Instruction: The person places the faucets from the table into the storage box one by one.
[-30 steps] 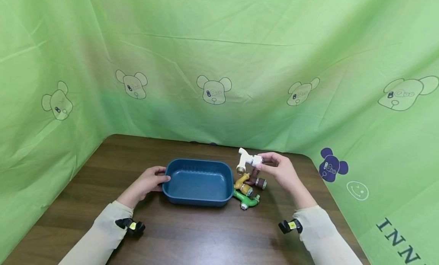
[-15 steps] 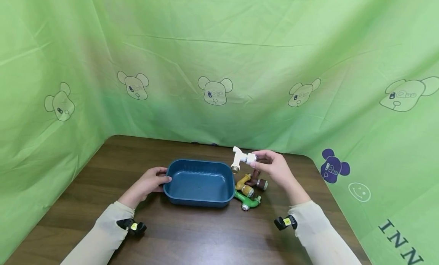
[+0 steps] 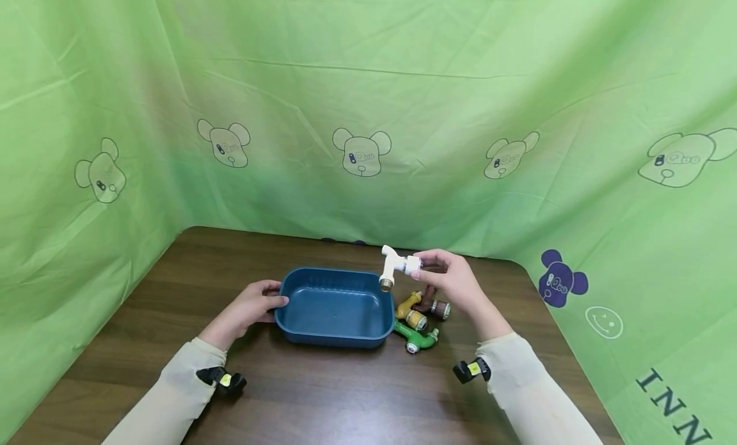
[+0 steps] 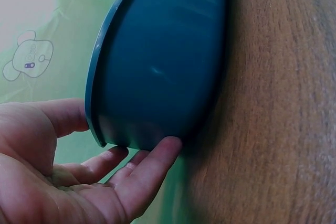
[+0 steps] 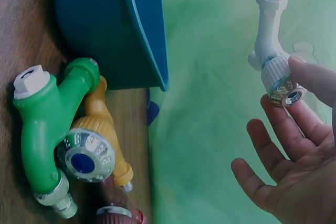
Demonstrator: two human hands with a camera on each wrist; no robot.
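White tap [image 5: 269, 30] between right fingers [image 5: 286, 127]

Well to the right of the blue tub [image 3: 332, 340], dark capitals "INN" [image 3: 668, 396] stand on the green fabric backdrop [image 3: 662, 253], cut off by the view's edge. Behind the tub, an outlined bear head [image 3: 361, 156] bears a small word starting with "Q", its remaining letters unclear.

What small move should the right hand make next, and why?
I'd probably ease the right hand slightly left: its white tap is higher than the blue tub, near its right end, and the left hand grips the opposite end.
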